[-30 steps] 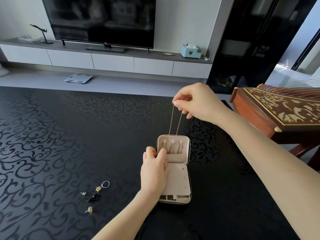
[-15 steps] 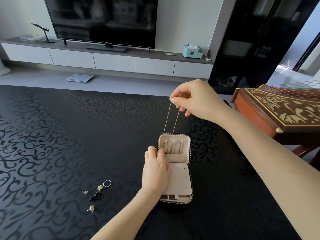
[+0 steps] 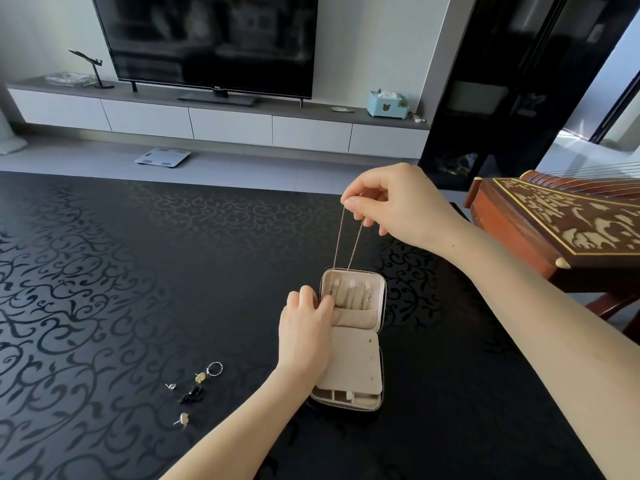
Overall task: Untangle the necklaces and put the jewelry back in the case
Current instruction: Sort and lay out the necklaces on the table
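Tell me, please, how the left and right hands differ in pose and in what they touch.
The right hand is raised above the jewelry case; the left hand lies low on it. The right hand pinches the gold necklace at its top; the left hand meets its lower end in the lid. Both seem to handle that necklace.

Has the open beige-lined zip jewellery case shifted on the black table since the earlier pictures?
No. The jewellery case keeps the same gap to the silver ring on the black patterned table; only the camera drifted slightly.
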Demonstrator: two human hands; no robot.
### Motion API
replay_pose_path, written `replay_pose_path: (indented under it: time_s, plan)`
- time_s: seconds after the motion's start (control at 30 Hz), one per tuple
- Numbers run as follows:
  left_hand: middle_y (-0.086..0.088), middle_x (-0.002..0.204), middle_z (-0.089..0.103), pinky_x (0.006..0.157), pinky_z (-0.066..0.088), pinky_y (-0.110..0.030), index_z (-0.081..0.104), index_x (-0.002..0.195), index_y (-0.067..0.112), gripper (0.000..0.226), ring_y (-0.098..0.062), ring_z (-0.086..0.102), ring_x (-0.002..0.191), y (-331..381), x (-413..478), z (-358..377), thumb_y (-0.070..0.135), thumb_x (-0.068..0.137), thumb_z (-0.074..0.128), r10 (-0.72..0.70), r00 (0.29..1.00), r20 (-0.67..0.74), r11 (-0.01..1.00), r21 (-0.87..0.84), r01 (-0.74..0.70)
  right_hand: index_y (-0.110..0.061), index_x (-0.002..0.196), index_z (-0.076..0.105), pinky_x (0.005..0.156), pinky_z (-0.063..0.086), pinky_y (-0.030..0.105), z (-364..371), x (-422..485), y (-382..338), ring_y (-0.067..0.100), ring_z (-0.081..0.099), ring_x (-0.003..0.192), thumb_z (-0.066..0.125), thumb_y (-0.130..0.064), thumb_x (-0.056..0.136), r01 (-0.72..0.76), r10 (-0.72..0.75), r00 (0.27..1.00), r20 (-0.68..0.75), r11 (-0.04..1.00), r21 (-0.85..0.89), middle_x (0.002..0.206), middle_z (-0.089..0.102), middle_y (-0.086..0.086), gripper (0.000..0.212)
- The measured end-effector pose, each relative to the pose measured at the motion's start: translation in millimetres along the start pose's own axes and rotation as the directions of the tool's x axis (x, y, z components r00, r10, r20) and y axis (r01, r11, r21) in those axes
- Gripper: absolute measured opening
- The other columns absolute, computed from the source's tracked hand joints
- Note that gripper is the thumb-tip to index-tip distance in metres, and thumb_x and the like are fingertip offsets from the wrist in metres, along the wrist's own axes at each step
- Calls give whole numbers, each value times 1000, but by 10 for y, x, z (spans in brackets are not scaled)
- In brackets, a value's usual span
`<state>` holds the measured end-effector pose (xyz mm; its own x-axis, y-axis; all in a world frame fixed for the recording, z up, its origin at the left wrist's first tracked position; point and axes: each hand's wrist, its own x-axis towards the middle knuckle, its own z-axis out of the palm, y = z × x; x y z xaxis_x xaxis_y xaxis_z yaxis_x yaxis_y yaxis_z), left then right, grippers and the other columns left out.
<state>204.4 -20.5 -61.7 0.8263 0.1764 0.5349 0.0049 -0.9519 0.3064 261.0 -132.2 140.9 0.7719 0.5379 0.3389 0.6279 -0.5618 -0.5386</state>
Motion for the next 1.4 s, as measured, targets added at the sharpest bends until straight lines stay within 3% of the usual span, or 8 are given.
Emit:
replay_pose_path:
  time_s: [0.13, 0.3, 0.53, 0.7, 0.87, 1.07, 1.27, 1.4]
  plan:
    - [-1, 66, 47, 51, 29, -27, 61, 62, 10, 21, -19, 36, 60, -28, 97, -56, 1, 59, 80, 59, 995, -82, 998, 9, -58, -17, 86, 71, 48, 44, 9, -48, -15, -29, 0, 60, 58, 60, -17, 89, 23, -22, 1000, -21, 999, 23, 68, 66, -5, 11]
    - [8, 53, 49, 38, 31, -26, 59, 54, 18, 27, -14, 31, 53, -2, 134, -77, 9, 62, 83, 102, 995, 8, 994, -27, -101, -18, 86, 71, 50, 43, 7, -92, -42, -45, -2, 59, 58, 60, -17, 88, 31, -30, 999, -28, 999, 33, 67, 66, -7, 10]
    - [9, 55, 30, 44, -2, -18, 46, 63, 18, 45, -13, 25, 54, 47, 112, -59, 4, 48, 86, 45, 991, 124, 996, 66, -53, -20, 87, 70, 48, 40, 6, -99, -85, -11, 0, 60, 58, 61, -17, 89, 35, -34, 999, -34, 998, 48, 67, 66, -6, 9]
    - [8, 61, 46, 36, 15, -23, 42, 70, 19, 44, -14, 33, 59, 44, 97, 10, 5, 57, 82, 54, 989, 136, 998, 9, -56, -18, 88, 70, 46, 39, 6, -87, -87, -6, -2, 58, 56, 61, -17, 89, 40, -38, 999, -35, 998, 54, 66, 65, -6, 10]
    - [7, 77, 40, 52, 32, -17, 43, 93, 16, 8, -11, 31, 79, 91, 15, -14, 9, 92, 47, -27, 990, 135, 960, -274, 63, -19, 89, 70, 48, 40, 7, -81, -52, 28, 1, 59, 56, 60, -19, 90, 40, -39, 998, -57, 999, 16, 65, 65, -7, 9]
    - [4, 87, 39, 62, 36, -2, 35, 90, 37, 23, 11, 35, 82, 112, 6, -10, 15, 97, 38, -99, 985, 140, 894, -422, 149, -15, 87, 69, 45, 43, 12, -118, 39, 105, 6, 59, 52, 58, -14, 90, -6, 19, 991, -133, 995, 96, 66, 66, 1, 11]
    - [15, 90, 33, 68, 40, -10, 38, 89, 19, 24, -9, 33, 89, 90, -71, -27, 0, 85, 53, -42, 999, 11, 929, -367, 43, -15, 87, 67, 48, 51, 23, -149, 128, 119, 8, 59, 52, 58, -12, 91, -11, 35, 988, -149, 987, 159, 66, 66, 3, 10]
    - [-6, 92, 46, 54, 47, -29, 53, 75, 5, 21, -22, 42, 79, 0, -101, 2, -11, 65, 62, 4, 995, -99, 983, -184, -22, -16, 85, 67, 47, 50, 22, -184, 134, 96, 8, 59, 51, 59, -12, 90, 17, 12, 985, -170, 985, 172, 65, 65, 2, 11]
